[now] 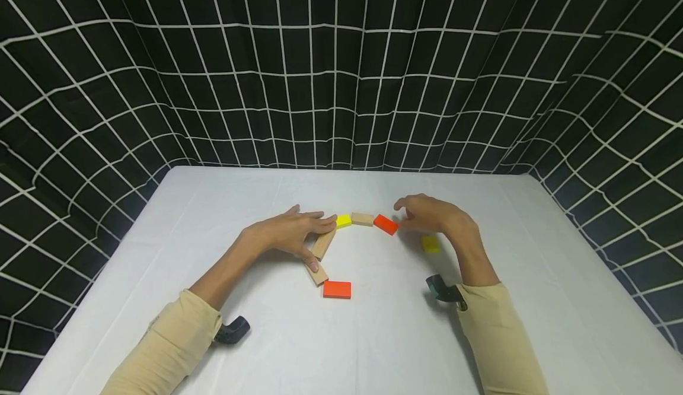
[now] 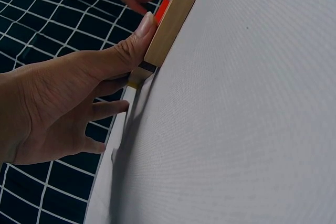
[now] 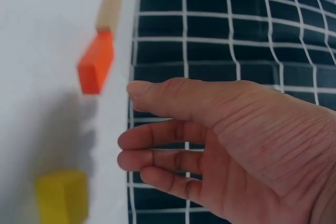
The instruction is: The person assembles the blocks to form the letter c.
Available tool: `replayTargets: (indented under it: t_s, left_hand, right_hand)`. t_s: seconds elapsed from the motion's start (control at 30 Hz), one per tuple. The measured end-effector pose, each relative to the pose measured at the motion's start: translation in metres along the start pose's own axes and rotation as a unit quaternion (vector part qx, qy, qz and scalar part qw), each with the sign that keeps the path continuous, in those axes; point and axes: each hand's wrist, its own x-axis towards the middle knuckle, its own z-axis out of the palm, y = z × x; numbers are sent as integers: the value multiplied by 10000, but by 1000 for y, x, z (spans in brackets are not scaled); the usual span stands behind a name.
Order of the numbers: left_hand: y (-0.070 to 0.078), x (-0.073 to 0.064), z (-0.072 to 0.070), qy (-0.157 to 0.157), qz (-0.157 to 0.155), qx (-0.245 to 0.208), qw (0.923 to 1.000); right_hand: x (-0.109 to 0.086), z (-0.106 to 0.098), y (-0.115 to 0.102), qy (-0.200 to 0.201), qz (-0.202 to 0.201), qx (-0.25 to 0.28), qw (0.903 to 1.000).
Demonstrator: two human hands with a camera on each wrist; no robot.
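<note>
Small wooden, yellow and red blocks form a curved row on the white table. With fingers spread, my left hand (image 1: 290, 232) rests over its left side. Its thumb touches the lower wooden block (image 1: 317, 274), and its fingertips are at the yellow block (image 1: 344, 221). Between them lies a longer wooden block (image 1: 324, 244), partly covered by the hand. To the right, my right hand (image 1: 429, 213) hovers loosely curled beside the red block (image 1: 386, 224) and holds nothing; the right wrist view shows a gap between its thumb (image 3: 168, 98) and fingers.
A second red block (image 1: 337, 290) touches the row's near left end. Another wooden block (image 1: 362, 219) sits at the top of the curve. A separate yellow block (image 1: 430, 243) lies below my right hand. Black cloth with a white grid (image 1: 341, 86) surrounds the table (image 1: 373, 341).
</note>
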Motion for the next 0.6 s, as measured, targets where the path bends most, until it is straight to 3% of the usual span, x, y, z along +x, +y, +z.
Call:
replayTargets:
  t_s: [0.6]
  left_hand:
    - [3, -1, -2, -16, 12, -36, 10000]
  right_hand:
    - [-40, -22, 54, -3, 848, 69, 9964]
